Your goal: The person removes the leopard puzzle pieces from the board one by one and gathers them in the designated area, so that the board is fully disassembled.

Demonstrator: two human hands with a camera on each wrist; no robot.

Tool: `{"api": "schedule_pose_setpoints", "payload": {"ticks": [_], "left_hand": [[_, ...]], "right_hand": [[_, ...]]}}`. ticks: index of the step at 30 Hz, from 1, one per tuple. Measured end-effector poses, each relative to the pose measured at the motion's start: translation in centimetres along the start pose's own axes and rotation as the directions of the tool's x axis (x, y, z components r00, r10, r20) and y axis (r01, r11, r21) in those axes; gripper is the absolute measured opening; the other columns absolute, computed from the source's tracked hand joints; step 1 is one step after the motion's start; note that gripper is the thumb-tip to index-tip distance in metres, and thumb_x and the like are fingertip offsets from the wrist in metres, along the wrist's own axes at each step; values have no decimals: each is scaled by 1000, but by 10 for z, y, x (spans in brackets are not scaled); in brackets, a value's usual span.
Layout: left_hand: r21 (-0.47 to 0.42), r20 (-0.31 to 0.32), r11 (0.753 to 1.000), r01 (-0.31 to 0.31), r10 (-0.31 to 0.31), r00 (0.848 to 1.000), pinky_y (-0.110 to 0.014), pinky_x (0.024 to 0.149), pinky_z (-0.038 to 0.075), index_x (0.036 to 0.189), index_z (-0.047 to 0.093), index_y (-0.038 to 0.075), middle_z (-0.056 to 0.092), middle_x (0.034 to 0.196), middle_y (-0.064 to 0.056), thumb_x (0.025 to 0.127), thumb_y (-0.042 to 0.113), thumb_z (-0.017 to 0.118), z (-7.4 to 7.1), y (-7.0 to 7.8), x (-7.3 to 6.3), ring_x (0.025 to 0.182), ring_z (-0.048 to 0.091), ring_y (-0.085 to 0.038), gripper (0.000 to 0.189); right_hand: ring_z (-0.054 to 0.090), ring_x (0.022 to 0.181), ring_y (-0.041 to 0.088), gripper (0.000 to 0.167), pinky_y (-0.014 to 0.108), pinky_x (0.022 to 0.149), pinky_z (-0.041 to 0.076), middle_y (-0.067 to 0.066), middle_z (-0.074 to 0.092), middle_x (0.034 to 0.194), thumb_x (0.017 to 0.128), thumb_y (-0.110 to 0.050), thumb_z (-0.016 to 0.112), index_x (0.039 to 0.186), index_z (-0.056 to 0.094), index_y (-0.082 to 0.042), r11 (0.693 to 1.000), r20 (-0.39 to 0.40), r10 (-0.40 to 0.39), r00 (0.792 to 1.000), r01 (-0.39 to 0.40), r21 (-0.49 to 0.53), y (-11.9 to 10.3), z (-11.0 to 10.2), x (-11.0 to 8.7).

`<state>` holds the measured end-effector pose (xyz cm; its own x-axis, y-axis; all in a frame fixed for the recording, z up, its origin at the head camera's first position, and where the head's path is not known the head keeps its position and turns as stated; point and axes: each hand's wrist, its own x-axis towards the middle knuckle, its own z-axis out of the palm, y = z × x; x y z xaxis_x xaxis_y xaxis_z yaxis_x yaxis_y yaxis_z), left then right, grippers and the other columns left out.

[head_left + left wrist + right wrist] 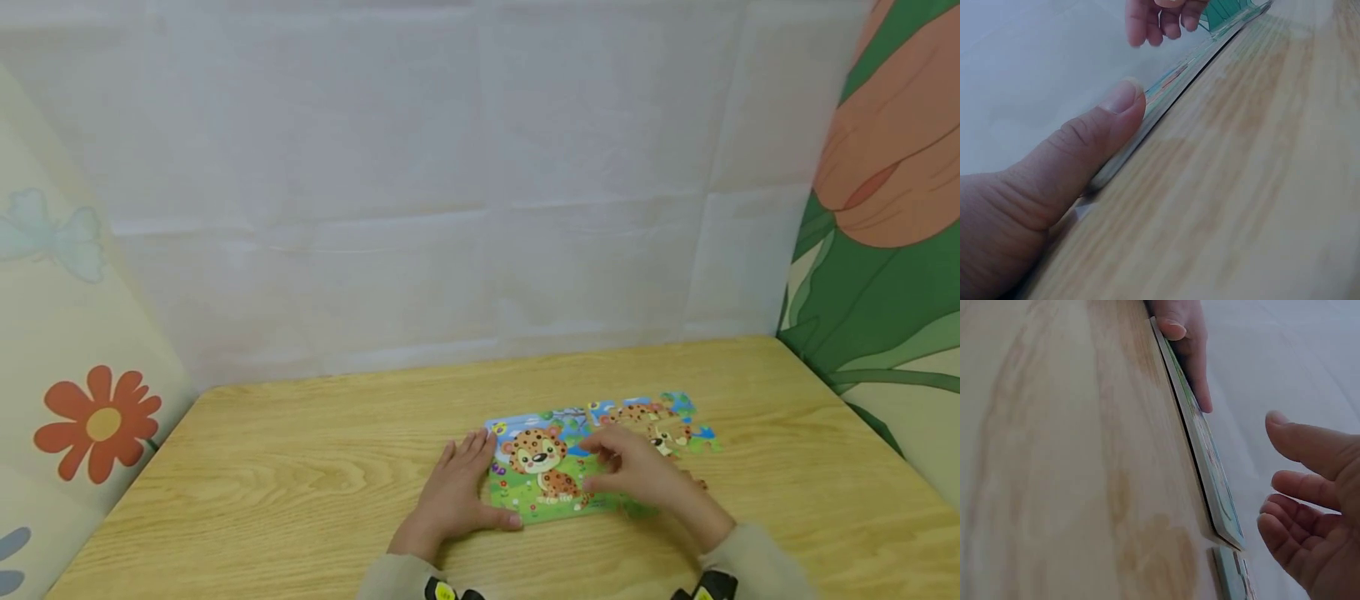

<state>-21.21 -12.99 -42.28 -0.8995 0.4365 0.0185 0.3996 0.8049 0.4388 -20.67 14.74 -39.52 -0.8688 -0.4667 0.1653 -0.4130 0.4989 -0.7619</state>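
A flat picture board with a cartoon leopard on green grass lies on the table. My left hand rests along its left side, fingers extended, the thumb on the front edge. Above the board's right side hovers my right hand, fingers loosely bent. In the right wrist view a gap shows between its thumb and fingers, with nothing held there. Jigsaw pieces bearing a similar leopard lie right of the board, partly hidden by the right hand.
The wooden table runs back to a white cloth hung behind it. Painted walls stand at both sides, with a red flower at the left. A few puzzle pieces stick out at the group's right end.
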Motion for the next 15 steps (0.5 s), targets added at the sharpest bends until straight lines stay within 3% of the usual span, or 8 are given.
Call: {"api": "schedule_pose_setpoints", "payload": {"ticks": [6,15], "left_hand": [[-5,-5,1000,0,0,1000,-49,115,4,147,21,3,18,153,-14,59,69,71,0,1,-1,142,14,-30,120],[-3,-11,1000,3,-3,1000,-49,115,5,146,23,3,18,153,-14,58,68,71,1,1,-1,141,14,-31,120]], "right_hand": [[52,85,14,63,21,71,49,5,55,100,72,-32,77,122,56,0,994,75,14,997,-6,-106,-4,4,2],[50,89,16,66,24,73,46,3,52,100,72,-36,76,124,55,-1,989,119,30,992,-13,-145,-6,7,3]]}}
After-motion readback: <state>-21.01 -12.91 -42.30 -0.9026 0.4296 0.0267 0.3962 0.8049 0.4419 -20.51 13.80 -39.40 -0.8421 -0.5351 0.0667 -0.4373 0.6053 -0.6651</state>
